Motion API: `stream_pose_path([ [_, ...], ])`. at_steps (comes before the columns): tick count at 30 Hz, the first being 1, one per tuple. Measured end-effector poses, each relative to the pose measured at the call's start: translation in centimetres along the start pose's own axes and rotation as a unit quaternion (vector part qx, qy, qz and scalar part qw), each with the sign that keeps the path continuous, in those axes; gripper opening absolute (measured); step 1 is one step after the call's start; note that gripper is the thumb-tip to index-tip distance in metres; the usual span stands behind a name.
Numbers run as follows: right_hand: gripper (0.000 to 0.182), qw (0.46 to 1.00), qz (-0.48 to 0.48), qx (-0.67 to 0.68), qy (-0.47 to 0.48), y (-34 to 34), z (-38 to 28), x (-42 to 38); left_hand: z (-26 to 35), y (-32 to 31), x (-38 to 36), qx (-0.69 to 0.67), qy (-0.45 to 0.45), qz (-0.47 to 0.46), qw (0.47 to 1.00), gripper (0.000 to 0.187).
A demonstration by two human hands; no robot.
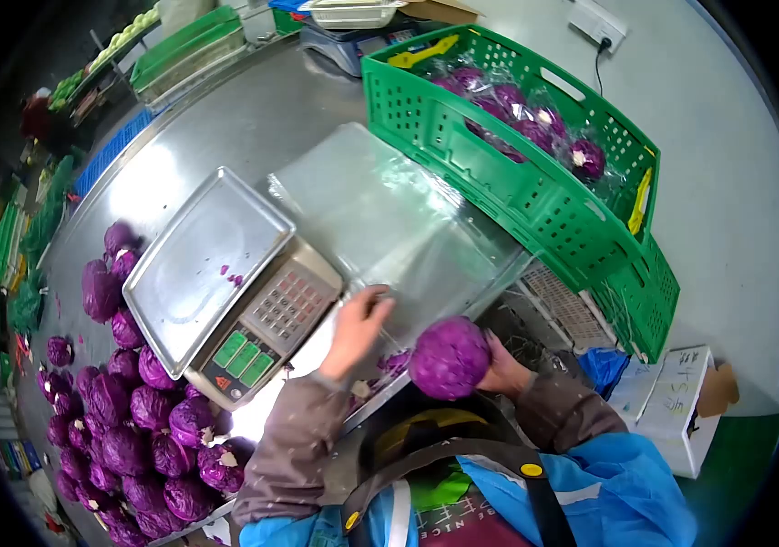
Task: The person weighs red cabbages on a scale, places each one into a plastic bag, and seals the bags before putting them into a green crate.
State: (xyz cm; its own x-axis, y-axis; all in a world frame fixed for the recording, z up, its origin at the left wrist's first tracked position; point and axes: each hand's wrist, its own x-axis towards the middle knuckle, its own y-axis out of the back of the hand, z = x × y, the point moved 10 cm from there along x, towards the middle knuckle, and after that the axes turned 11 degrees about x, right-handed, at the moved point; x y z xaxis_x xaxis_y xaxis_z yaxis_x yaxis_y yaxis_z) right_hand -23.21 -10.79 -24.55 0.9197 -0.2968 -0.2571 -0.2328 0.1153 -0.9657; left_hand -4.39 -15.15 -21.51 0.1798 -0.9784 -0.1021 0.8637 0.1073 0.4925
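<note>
A round purple cabbage [450, 358] is in my right hand [505, 367], whose fingers are round its right side, in front of my body. My left hand [358, 330] is at the near edge of a stack of clear plastic bags [376, 219], its thumb and forefinger a little apart with nothing seen between them. Left of that hand stands a weighing scale [266, 319] with a steel tray [210, 269], on which a few purple scraps lie. A large pile of purple cabbages [125, 447] covers the table's left part.
A green crate [490, 155] holding bagged cabbages [535, 135] stands beyond the bags, at the right. Green trays [187, 55] are at the table's far left. A white box [676, 401] is at the lower right. Leaf scraps lie by the metal table's [171, 164] near edge.
</note>
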Motion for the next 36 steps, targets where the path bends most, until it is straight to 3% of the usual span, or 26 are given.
stream_pose_path([
  [2,0.06,0.988,0.143,0.028,0.055,4.8,-1.4,-4.6,1.7,-5.1,2.1,0.075,-0.043,-0.036,0.996,0.035],
  [3,0.06,0.988,0.142,0.035,0.056,5.0,-1.5,-5.9,3.1,-7.3,2.6,0.203,-0.103,-0.041,0.973,0.033],
  [4,0.063,0.978,0.186,-0.083,0.048,4.9,-1.7,-7.4,4.0,-9.3,2.9,0.327,-0.162,-0.045,0.93,0.032],
  [5,0.066,0.952,0.228,-0.2,0.038,4.9,-2.2,-8.9,3.7,-10.3,3.3,0.33,-0.161,-0.049,0.929,0.032],
  [7,0.073,0.961,0.19,-0.196,0.043,4.3,-2.3,-11.2,2.2,-11.5,4.3,0.462,-0.106,-0.034,0.88,0.032],
  [9,0.082,0.969,0.152,-0.191,0.044,3.3,-2.6,-12.3,1.5,-11.8,4.3,0.482,-0.094,-0.025,0.871,0.029],
  [11,0.088,0.972,0.011,-0.235,0.01,-0.5,-2.3,-11.8,1.7,-9.7,4.4,0.462,-0.046,0.059,0.884,0.025],
  [12,0.088,0.972,0.006,-0.233,0.007,0.5,-2.3,-12.3,2.7,-9.2,4.0,0.485,-0.061,0.103,0.866,0.021],
  [14,0.088,0.976,0.117,-0.182,-0.02,5.9,-1.9,-13.9,1.7,-9.6,4.0,0.493,-0.086,0.125,0.856,0.019],
  [15,0.088,0.976,0.114,-0.183,-0.022,6.9,-2.0,-13.7,1.3,-9.7,3.9,0.496,-0.115,0.147,0.848,0.017],
  [17,0.087,0.958,0.217,-0.178,-0.059,9.9,-2.0,-13.4,2.7,-6.6,4.6,0.485,-0.115,0.176,0.849,0.016],
  [18,0.085,0.971,0.12,-0.199,-0.048,6.2,-2.4,-11.9,6.9,-2.8,4.1,0.433,-0.159,0.267,0.846,0.011],
  [19,0.085,0.972,0.118,-0.199,-0.049,3.4,-3.3,-10.7,10.3,0.9,3.1,0.354,-0.155,0.34,0.858,0.012],
  [21,0.083,0.912,0.075,-0.395,-0.081,-1.8,-3.3,-8.6,3.8,-4.2,4.9,0.526,-0.051,0.072,0.846,0.014],
  [22,0.082,0.926,0.054,-0.371,-0.054,-2.6,-3.2,-6.9,-0.3,-9.0,4.0,0.478,-0.174,-0.041,0.86,0.018],
  [23,0.081,0.938,0.031,-0.344,-0.026,-3.0,-3.4,-5.0,3.0,-8.4,2.3,0.365,-0.168,-0.041,0.915,0.018],
  [24,0.081,0.987,-0.007,-0.155,-0.041,-2.3,-2.9,-3.0,3.6,-6.7,2.2,0.273,-0.122,0.037,0.954,0.018],
  [25,0.075,0.977,0.016,-0.212,0.005,-2.7,-3.6,-1.4,3.4,-4.8,1.7,0.174,-0.075,0.106,0.976,0.018],
  [27,0.066,0.995,-0.002,-0.096,0.008,-0.3,-4.5,1.2,3.9,-3.6,1.4,0.04,0.003,0.045,0.998,0.017],
  [29,0.059,0.995,0.04,-0.091,0.018,-1.2,-5.2,2.7,2.6,-2.9,0.2,-0.211,0.082,0.051,0.973,0.02],
  [31,0.055,0.987,0.085,-0.134,0.027,-0.9,-5.8,3.2,3.7,-0.9,-1.2,-0.077,0.052,0.116,0.989,0.02],
  [33,0.051,0.943,0.143,-0.295,0.058,-2.4,-6.4,2.7,8.2,0.5,-3.0,-0.011,-0.038,0.193,0.98,0.018],
  [34,0.051,0.942,0.139,-0.303,0.041,-2.3,-5.9,3.1,10.2,-0.1,-3.6,0.031,-0.076,0.185,0.979,0.018],
  [35,0.049,0.928,0.183,-0.322,0.036,-1.1,-5.8,3.1,11.6,-1.7,-4.2,0.115,-0.121,0.142,0.976,0.019],
  [36,0.046,0.911,0.227,-0.342,0.035,0.3,-6.0,3.0,13.9,-2.3,-5.6,0.116,-0.191,0.153,0.963,0.021],
])
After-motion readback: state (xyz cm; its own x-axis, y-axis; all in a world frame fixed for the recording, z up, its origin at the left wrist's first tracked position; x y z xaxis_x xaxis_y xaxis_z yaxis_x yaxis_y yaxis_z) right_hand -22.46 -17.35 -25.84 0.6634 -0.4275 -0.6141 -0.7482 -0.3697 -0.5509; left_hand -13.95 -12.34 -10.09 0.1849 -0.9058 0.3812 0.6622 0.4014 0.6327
